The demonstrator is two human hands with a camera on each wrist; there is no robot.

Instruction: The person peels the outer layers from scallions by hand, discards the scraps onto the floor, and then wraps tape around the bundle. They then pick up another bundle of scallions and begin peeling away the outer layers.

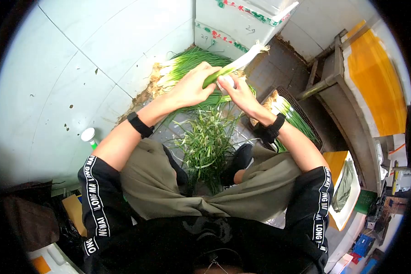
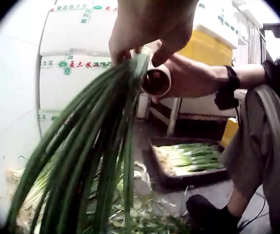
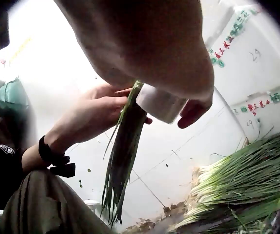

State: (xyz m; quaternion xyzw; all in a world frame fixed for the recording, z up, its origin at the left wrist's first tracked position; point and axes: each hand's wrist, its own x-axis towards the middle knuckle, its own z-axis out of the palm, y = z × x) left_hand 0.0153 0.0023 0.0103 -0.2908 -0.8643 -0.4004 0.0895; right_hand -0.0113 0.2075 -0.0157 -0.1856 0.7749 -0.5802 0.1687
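Observation:
A bunch of scallions [image 1: 247, 58] is held up in front of the body, its white stems and roots slanting up and right in the head view. My left hand [image 1: 194, 87] grips the bunch at its green part. Long green leaves [image 2: 88, 131] hang below that hand in the left wrist view. My right hand [image 1: 241, 95] holds a white roll of tape [image 3: 159, 103] against the bunch. Its hollow core shows in the left wrist view. The right hand's palm hides part of the roll in the right wrist view.
More scallions [image 1: 194, 59] lie by the wall. A dark basket [image 1: 316, 137] at the right holds further scallions. Loose green trimmings [image 1: 205, 141] are heaped between the feet. White foam boxes [image 1: 219, 29] stand stacked ahead, and a metal-framed table [image 1: 333, 86] stands at the right.

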